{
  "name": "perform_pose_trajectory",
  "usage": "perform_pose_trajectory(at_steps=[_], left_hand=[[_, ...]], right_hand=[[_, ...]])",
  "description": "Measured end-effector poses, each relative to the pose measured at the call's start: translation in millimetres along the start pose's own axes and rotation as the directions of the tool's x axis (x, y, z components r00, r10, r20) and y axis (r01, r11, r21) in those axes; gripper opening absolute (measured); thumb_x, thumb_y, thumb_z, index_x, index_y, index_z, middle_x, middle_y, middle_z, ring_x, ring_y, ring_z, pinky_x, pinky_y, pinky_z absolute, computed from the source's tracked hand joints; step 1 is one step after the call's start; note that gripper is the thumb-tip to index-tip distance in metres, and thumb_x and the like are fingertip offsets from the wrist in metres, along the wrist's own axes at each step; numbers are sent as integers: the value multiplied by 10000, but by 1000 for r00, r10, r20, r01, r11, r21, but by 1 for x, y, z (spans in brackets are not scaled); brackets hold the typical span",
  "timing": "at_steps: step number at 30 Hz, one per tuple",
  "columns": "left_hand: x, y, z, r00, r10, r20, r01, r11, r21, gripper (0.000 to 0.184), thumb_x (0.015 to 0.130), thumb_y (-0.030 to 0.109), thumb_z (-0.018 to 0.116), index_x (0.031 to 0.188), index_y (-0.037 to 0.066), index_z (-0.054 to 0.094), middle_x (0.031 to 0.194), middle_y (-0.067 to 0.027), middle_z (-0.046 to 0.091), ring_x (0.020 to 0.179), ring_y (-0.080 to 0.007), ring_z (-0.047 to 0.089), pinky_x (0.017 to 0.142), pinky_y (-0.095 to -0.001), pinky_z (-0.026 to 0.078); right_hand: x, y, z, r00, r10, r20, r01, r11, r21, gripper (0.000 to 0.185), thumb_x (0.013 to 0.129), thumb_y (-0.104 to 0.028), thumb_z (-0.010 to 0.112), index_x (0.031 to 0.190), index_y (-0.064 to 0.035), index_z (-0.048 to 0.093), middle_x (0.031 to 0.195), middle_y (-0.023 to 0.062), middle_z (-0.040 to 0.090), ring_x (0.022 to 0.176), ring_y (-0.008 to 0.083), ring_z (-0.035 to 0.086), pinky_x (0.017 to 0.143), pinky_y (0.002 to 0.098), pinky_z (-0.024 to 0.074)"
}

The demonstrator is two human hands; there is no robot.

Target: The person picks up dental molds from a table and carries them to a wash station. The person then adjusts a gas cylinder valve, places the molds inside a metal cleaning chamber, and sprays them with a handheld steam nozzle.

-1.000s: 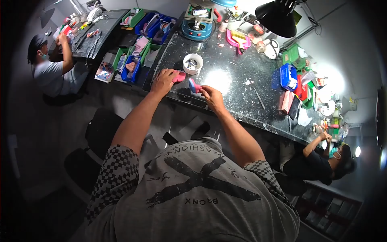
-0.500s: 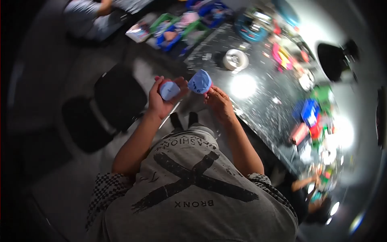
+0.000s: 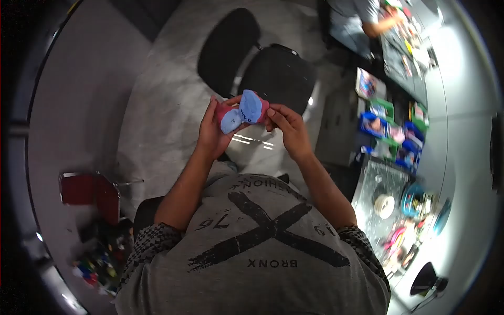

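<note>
The left piece (image 3: 229,124) and the right piece (image 3: 252,107), both pink and blue, have moved away from the counter (image 3: 369,184). Now they are over the floor (image 3: 157,121). The left hand (image 3: 212,131), half curled, holds one. The right hand (image 3: 290,127) pinches the other. They sit close; I can't tell if they touch.

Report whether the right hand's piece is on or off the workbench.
Off: the right hand holds the pink-and-blue piece in midair, apart from the workbench.
</note>
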State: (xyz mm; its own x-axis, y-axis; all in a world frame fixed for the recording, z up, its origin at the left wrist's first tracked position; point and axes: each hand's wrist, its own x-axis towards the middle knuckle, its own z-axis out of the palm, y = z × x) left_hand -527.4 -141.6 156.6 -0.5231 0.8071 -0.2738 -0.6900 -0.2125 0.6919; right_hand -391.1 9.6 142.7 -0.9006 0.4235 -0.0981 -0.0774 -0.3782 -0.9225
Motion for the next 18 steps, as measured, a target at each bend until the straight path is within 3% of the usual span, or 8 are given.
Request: perform_pose_trajectory(at_steps=[3,5,7,9,11,13,15,18], left_hand=[[-9,42,-58,994,57,-95,-65,995,-81,690,993,563,263,1321,-15,449,1263,-172,569,1184,-290,561,1030,-453,433],[-25,87,-90,989,98,-112,-113,983,-143,667,993,550,283,1309,-10,460,1257,-174,572,1143,-295,589,1001,-449,466],[-32,125,-129,979,128,-161,-156,971,-179,645,996,532,293,1304,-9,463,1253,-175,574,1127,-297,598,986,-451,478],[-41,153,-162,970,113,-217,-160,964,-214,623,999,514,303,1299,-7,466,1249,-175,576,1110,-299,607,971,-452,490],[-51,185,-174,941,190,-279,-211,976,-47,568,998,477,351,1275,0,486,1213,-164,592,1093,-290,615,937,-461,511],[-46,205,-202,925,206,-320,-222,975,-14,545,985,465,399,1261,7,501,1186,-149,599,1084,-277,615,920,-461,520],[-37,222,-224,902,89,-422,-158,978,-133,525,970,463,434,1225,13,521,1171,-143,600,1095,-273,604,914,-452,523],[-16,260,-255,949,31,-313,-132,943,-305,487,958,440,480,1217,29,524,1189,-136,583,1098,-279,592,912,-464,517]], right_hand=[[64,28,67,978,172,118,-187,974,125,221,976,-240,541,985,-32,613,811,13,574,742,101,530,707,257,453],[103,46,117,920,254,299,-335,905,262,191,978,-234,528,960,-59,600,804,10,568,734,97,523,701,253,446],[139,63,163,885,295,361,-393,888,238,182,978,-230,520,963,-64,595,798,-1,564,691,92,508,683,254,445],[172,82,200,870,317,377,-430,863,265,194,979,-230,514,980,-53,594,787,-11,566,660,91,508,657,258,446],[191,80,234,873,327,363,-436,856,277,211,977,-247,525,993,-47,589,759,-20,569,640,90,517,632,262,445],[226,87,262,833,354,425,-481,843,242,222,972,-269,541,986,-52,590,733,-23,565,639,88,517,623,258,441],[255,93,289,836,389,386,-489,848,204,225,967,-287,556,961,-66,596,719,-27,552,613,87,489,613,257,428],[301,98,321,863,408,297,-472,861,191,247,961,-316,566,938,-74,604,725,-21,563,629,88,511,604,265,412]])
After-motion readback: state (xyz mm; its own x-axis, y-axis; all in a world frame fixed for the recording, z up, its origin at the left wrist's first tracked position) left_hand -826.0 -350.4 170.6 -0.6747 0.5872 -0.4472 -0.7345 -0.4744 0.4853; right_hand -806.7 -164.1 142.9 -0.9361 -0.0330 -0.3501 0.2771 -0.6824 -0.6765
